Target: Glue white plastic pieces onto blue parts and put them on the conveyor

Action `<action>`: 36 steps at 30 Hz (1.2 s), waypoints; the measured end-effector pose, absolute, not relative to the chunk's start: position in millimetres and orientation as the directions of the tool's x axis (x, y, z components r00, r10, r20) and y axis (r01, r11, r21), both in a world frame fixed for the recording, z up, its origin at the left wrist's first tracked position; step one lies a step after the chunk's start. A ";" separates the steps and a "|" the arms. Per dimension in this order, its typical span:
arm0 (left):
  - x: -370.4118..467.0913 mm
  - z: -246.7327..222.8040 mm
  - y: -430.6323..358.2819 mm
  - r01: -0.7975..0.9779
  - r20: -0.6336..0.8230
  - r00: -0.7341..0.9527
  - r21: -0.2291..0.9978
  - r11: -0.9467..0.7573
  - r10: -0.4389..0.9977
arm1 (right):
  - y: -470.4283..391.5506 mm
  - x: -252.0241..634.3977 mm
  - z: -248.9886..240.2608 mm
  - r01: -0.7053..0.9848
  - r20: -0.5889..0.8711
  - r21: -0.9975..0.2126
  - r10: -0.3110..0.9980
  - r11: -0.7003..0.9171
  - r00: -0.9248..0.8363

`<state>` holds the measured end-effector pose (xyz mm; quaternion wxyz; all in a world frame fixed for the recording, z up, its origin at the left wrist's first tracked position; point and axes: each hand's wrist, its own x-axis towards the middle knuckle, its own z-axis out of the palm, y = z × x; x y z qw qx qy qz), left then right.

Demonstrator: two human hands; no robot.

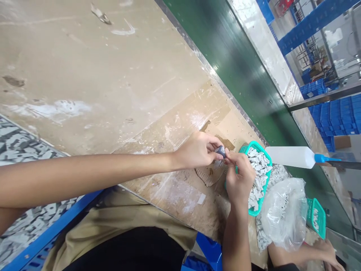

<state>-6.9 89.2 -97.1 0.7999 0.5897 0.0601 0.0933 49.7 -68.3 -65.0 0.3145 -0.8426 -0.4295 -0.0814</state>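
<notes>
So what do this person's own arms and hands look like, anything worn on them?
Both arms are bare along all that shows: no sleeves, gloves, watch or bands. The left hand and the right hand are bare too, with no rings that I can make out and short nails. Below the arms, a khaki garment over something black shows.

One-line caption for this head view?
Both hands, left hand and right hand, pinch a small grey part beside a teal basket of pale pieces.

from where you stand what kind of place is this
Most likely a factory assembly line: a green conveyor belt runs past the worn workbench, stacked blue crates fill the background, and a teal basket holds many small white parts.
</notes>
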 end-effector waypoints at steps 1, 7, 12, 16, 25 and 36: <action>-6.6 -96.7 90.0 -0.074 0.011 0.976 0.956 0.285 0.216 | -68.8 49.8 -64.8 0.771 0.387 -0.467 0.684 -0.433 0.618; -1.8 -94.2 93.7 -0.091 0.034 0.974 0.964 0.250 0.225 | -73.1 50.4 -66.1 0.736 0.335 -0.553 0.705 -0.390 0.625; 2.4 -87.1 98.2 0.023 -0.072 0.992 0.905 0.426 0.099 | -82.2 54.5 -65.3 0.637 0.392 -0.657 0.539 -0.403 0.745; 2.1 -75.8 107.2 0.165 -0.218 0.976 0.661 0.732 -0.023 | -88.5 58.5 -63.9 0.475 0.433 -0.817 0.194 -0.328 0.880; 2.9 -64.8 123.3 0.182 -0.366 0.931 0.468 0.865 0.002 | -90.0 58.7 -67.2 0.261 0.245 -0.929 0.095 -0.262 0.965; 17.9 -74.0 140.1 0.047 -0.429 0.871 0.558 0.829 0.239 | -126.1 73.3 -86.3 0.457 0.337 -0.355 0.345 -0.816 0.876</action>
